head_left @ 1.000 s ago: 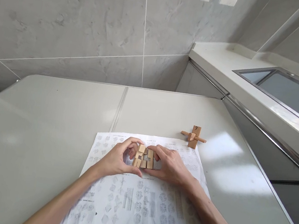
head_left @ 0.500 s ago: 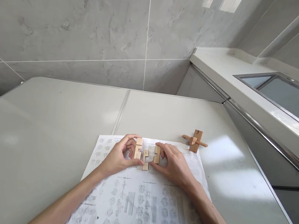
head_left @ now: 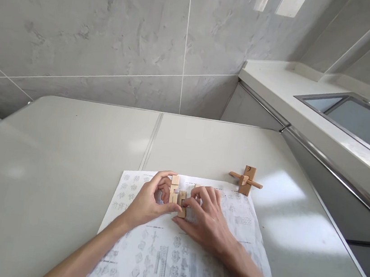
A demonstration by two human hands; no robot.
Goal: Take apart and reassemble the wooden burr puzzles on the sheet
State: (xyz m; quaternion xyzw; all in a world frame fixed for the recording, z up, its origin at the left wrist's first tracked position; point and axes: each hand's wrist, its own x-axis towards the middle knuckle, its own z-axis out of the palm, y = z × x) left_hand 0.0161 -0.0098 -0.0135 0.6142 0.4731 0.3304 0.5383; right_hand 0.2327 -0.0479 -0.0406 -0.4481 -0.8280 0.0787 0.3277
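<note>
My left hand (head_left: 151, 197) is closed round a notched wooden puzzle piece (head_left: 173, 198), pinching it upright between fingers and thumb over the printed sheet. Right beside it is a second notched puzzle piece (head_left: 183, 195) with a dark mark on its face. The left thumb tip reaches to this second piece. The fingers of my right hand (head_left: 204, 211) are bent onto its right side, the thumb near its lower end. A third wooden piece (head_left: 196, 186) shows only in part behind the right fingers.
A large creased paper sheet (head_left: 143, 246) with printed puzzle diagrams lies under both hands. At its upper right corner rests a crossed wooden puzzle assembly (head_left: 246, 180) with a marked plate. The pale table (head_left: 64, 177) borders a counter (head_left: 275, 77) with a sink (head_left: 355, 113) on the right.
My right hand has let go of the third piece and shifted left to the middle piece. The left hand keeps its hold. The whole view has shifted slightly.
</note>
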